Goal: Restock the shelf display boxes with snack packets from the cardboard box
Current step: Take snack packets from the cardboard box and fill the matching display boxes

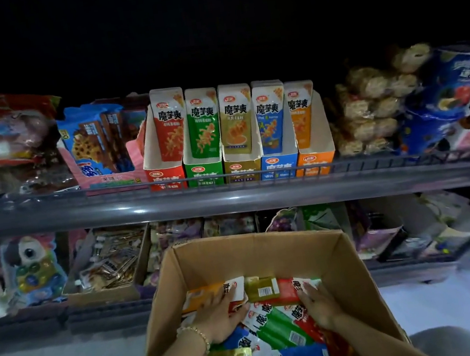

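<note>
An open cardboard box stands below me, holding several loose snack packets in orange, olive, red, green and blue. My left hand lies over the orange packets, fingers spread on them. My right hand rests on a red packet, fingers reaching over its edge. On the upper shelf stand several display boxes side by side: red, green, olive, blue and orange, each with upright packets inside.
A grey shelf rail runs across in front of the display boxes. Cookie packs sit to their left, bagged cakes to their right. The lower shelf holds a tray of small sachets and other snacks. My knees flank the cardboard box.
</note>
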`<action>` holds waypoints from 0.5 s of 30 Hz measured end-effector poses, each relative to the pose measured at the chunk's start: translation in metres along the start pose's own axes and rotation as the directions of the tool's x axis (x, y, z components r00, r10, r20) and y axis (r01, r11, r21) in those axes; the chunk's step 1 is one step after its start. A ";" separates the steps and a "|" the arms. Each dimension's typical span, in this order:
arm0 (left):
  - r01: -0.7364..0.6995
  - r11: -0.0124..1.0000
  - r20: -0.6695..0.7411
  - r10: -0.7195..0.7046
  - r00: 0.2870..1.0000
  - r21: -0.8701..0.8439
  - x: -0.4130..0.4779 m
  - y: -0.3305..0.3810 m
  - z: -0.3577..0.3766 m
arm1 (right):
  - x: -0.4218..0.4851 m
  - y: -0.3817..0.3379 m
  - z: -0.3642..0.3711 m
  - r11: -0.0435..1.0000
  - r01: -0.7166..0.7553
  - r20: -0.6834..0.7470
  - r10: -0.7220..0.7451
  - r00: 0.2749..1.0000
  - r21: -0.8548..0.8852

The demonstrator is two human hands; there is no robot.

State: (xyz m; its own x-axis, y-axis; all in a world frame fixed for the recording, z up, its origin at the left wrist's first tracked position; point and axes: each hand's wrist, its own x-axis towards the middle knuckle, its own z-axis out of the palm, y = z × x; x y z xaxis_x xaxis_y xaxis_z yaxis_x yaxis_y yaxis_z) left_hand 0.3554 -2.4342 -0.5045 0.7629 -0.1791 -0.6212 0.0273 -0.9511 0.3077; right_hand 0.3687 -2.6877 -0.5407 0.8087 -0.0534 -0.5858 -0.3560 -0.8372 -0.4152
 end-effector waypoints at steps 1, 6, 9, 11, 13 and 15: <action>0.001 1.000 0.009 -0.002 1.000 0.010 0.001 -0.001 0.001 | -0.001 -0.001 0.000 1.000 0.022 0.020 -0.023 1.000 0.007; -0.028 0.999 0.003 0.028 1.000 -0.017 0.001 -0.001 0.003 | -0.009 -0.015 -0.001 0.882 0.114 0.049 -0.153 0.987 0.457; -0.084 0.996 -0.007 0.084 0.996 0.002 0.001 0.005 0.005 | -0.008 -0.017 0.001 0.823 0.121 -0.064 -0.103 0.993 0.555; -0.103 0.994 0.014 0.103 0.995 0.041 0.003 0.009 0.006 | -0.008 -0.018 0.000 0.817 0.089 -0.058 -0.068 0.996 0.570; -0.113 0.988 0.046 0.109 0.993 0.104 0.006 0.012 0.006 | -0.010 -0.021 -0.002 0.787 0.048 0.008 -0.067 0.998 0.615; -0.118 0.982 0.066 0.109 0.992 0.149 0.007 0.012 0.006 | -0.014 -0.027 -0.002 0.751 0.024 0.046 -0.072 0.996 0.660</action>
State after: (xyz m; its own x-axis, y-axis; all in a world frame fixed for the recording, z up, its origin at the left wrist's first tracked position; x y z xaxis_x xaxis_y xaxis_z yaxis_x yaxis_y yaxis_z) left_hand 0.3567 -2.4487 -0.5093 0.7169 -0.2984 -0.6301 -0.1595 -0.9500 0.2684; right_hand 0.3678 -2.6654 -0.5199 0.8100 0.0320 -0.5856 -0.5570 -0.2703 -0.7853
